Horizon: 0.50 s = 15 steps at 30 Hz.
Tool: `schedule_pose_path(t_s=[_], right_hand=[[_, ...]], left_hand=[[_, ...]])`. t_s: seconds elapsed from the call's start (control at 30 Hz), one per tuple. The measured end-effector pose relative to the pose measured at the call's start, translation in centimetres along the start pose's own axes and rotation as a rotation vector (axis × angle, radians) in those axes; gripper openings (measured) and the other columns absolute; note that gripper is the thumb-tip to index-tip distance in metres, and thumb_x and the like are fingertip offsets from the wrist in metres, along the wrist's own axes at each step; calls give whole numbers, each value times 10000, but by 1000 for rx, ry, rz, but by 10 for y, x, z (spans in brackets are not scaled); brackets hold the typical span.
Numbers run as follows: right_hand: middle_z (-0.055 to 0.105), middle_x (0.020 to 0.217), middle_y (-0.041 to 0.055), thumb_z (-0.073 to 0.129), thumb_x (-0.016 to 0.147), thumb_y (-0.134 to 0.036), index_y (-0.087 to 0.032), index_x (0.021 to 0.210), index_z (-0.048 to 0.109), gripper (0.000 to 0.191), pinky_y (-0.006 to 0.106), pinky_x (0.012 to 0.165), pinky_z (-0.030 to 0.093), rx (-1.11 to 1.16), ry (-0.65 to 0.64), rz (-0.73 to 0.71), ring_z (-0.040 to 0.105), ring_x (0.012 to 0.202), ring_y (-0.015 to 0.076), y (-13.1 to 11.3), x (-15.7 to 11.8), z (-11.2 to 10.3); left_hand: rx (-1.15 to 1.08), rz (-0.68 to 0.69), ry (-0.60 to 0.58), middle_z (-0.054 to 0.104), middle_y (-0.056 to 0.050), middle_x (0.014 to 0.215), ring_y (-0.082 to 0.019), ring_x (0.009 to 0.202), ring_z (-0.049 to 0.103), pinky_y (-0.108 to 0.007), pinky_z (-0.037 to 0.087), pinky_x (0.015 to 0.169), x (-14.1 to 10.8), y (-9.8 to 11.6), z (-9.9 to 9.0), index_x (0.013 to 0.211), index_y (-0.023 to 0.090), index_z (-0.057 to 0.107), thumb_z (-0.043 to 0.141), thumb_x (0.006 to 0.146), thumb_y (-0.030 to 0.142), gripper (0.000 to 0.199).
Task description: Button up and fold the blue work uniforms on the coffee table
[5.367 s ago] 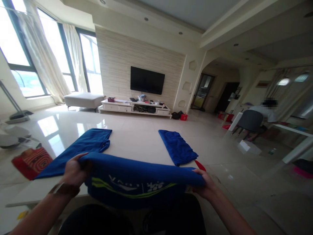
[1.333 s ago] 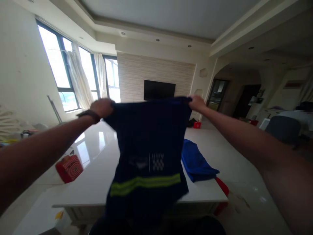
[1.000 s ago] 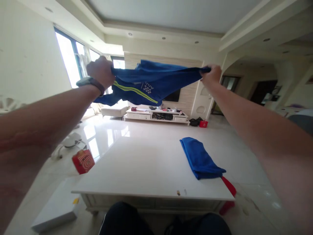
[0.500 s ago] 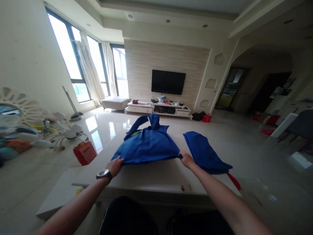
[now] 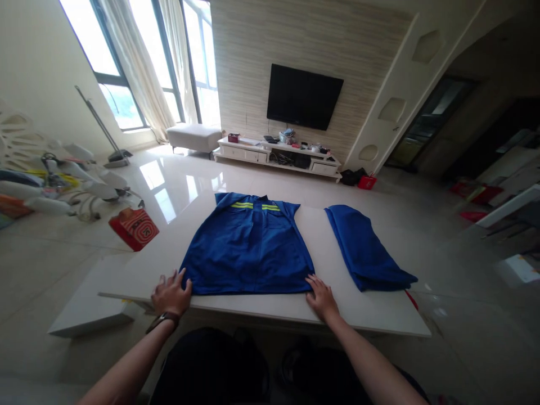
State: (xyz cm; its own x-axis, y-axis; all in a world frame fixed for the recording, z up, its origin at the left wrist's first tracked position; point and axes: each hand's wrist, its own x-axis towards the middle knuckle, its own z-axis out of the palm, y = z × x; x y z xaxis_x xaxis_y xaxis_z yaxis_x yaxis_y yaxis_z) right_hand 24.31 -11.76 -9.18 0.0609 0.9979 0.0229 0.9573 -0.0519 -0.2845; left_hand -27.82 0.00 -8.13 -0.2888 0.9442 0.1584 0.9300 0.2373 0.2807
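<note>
A blue work jacket [image 5: 248, 253] with yellow-green stripes across its chest lies spread flat on the white table [image 5: 270, 309], its hem toward me. At the hem's left corner my left hand [image 5: 172, 293] rests with its fingers apart, the fingertips touching the cloth. My right hand [image 5: 323, 297] lies on the right corner of the hem, fingers stretched over the fabric. Neither hand grips the jacket. The sleeves are mostly out of sight beyond or under the body of the jacket. To the right sits a folded blue garment [image 5: 367, 247].
A red container [image 5: 134, 228] stands left of the table, near a low white block [image 5: 90, 304]. Something red [image 5: 412, 300] pokes out under the folded garment. Across the room are a TV stand [image 5: 278, 157] and a grey bench [image 5: 194, 138].
The jacket has come down from being held up at its hem and now lies flat. Both hands have let go of the hem and rest on its corners. My view has tilted downward.
</note>
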Motion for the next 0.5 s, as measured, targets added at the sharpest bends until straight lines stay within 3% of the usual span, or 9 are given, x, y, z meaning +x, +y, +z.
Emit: schedule_pose_path(t_s=[0.1,0.23,0.5], right_hand=[[507,1579,101,484,923,-257,-261,1451,562,533,494,1163,337,21,30,4,419,1480,266,-2,0,-4],[510,1576,102,483,923,-245,-248,1443,553,525,493,1150,344,30,20,-6,420,1479,269,-5,4,-10],[536,1546,120,500,925,-240,-221,1430,566,510,487,1129,369,2,41,-23,439,1449,291,-6,2,-12]], left_hand=[[-57,34,57,520,-42,1575,-305,1508,358,-529,243,1236,-9,-7,10,1418,312,621,445,959,362,494],[-145,96,75,587,-67,1505,-290,1472,422,-485,247,1231,-11,-11,7,1369,280,664,461,955,306,461],[-169,96,98,615,-52,1451,-354,1380,475,-514,269,1149,-15,-6,0,1291,252,677,506,927,261,402]])
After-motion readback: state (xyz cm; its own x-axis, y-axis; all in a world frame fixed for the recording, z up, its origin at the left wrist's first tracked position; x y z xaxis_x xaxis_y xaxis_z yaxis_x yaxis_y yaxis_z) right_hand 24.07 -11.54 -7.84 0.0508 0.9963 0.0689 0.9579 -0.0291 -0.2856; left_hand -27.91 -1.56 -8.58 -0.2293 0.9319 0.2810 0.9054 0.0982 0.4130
